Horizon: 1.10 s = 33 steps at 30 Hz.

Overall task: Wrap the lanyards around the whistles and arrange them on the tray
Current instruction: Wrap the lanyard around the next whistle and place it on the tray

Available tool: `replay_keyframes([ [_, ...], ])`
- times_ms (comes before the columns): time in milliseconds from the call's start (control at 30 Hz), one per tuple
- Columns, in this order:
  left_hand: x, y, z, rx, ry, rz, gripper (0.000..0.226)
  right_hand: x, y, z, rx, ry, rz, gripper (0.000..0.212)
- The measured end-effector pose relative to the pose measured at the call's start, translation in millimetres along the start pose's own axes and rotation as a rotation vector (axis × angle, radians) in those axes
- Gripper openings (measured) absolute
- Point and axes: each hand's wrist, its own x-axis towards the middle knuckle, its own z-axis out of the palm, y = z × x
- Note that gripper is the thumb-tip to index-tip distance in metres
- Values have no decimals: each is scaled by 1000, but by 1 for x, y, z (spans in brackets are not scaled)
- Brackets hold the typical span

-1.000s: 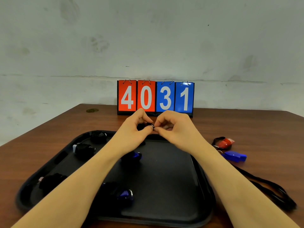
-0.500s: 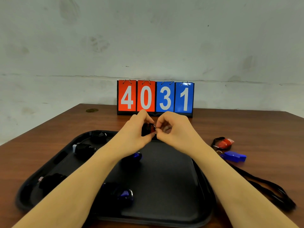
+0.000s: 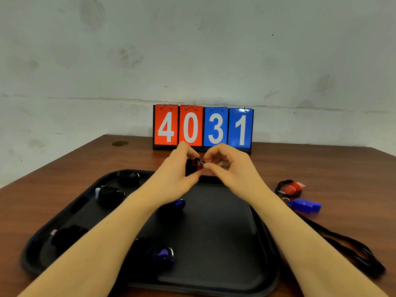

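Wrapped whistle [image 3: 194, 166] gripped in left hand [image 3: 179, 168] above tray [image 3: 214, 273] at 12 o'clock; lanyard end, pinched by right hand [image 3: 227, 168] fingers, should be tucked snugly.

- A bare, staged recording room rather than a home or a shop is showing here.
- A scuffed, stained pale wall [image 3: 192, 50] is filling the background.
- A plain brown wooden counter [image 3: 332, 168] is standing against it.
- A flip scoreboard [image 3: 203, 127] reading 4031 is sitting at the back edge, labelling the take.
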Motion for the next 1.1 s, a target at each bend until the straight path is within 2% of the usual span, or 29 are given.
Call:
replay_keyframes([
  [133,-1,3,-2,-25,43,-13,30,1,0,2,-19,33,-68,23],
  [300,-2,4,-2,-75,83,-43,38,2,0,3,-41,65,-123,15],
  [600,-2,8,-4,-112,31,-7,42,1,-6,-10,19,-16,-109,10],
  [733,-1,8,-6,-114,58,11,31,-1,-6,-12,122,50,-8,7],
  [833,0,7,-4,-113,43,-3,22,-1,-6,-12,322,95,107,9],
  [967,3,6,-3,-102,46,-9,21,0,-5,-10,539,160,239,15],
  [1033,4,5,-3,-64,43,-8,21,-1,-4,-9,544,163,277,13],
  [1100,4,4,-1,-41,27,-28,21,-1,-4,-8,429,142,268,11],
])
